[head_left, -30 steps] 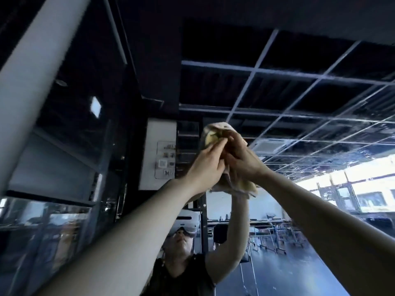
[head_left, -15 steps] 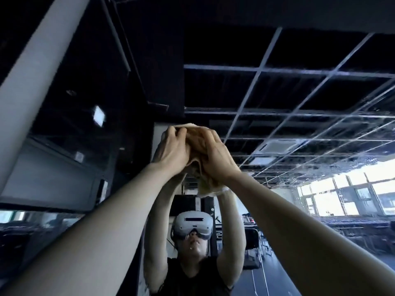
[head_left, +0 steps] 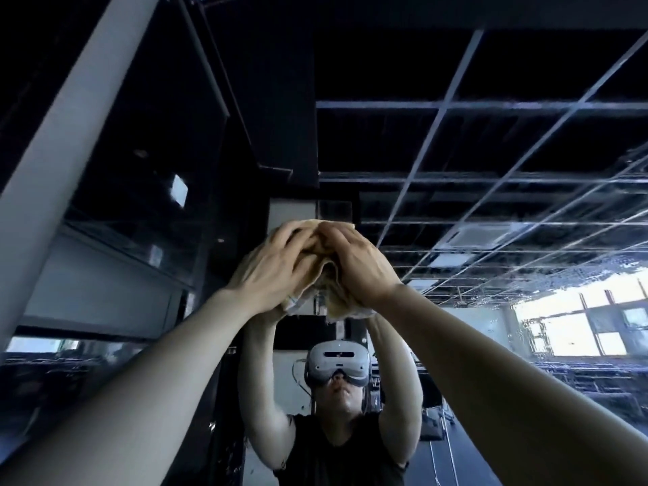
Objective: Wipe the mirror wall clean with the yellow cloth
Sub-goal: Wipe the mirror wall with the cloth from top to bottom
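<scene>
The mirror wall [head_left: 491,212] fills the view ahead, dark and reflecting a gridded ceiling. Both my arms reach up to it. My left hand [head_left: 277,268] and my right hand [head_left: 357,264] press side by side on the bunched yellow cloth [head_left: 331,292], which sits flat against the glass high up at centre. Most of the cloth is hidden under my hands; a fold hangs out below them and a strip shows above the fingertips. My own reflection [head_left: 336,415], with a white headset, stands right under the hands.
A pale slanted column [head_left: 66,142] runs up the left side. A dark glass panel with a frame [head_left: 115,261] lies to the left of the mirror. Water streaks show on the mirror at the right [head_left: 624,275], over reflected bright windows and desks.
Both hands and the cloth have slid left along the mirror and then a little upward. My view has tilted so that my reflection now stands centred below the hands.
</scene>
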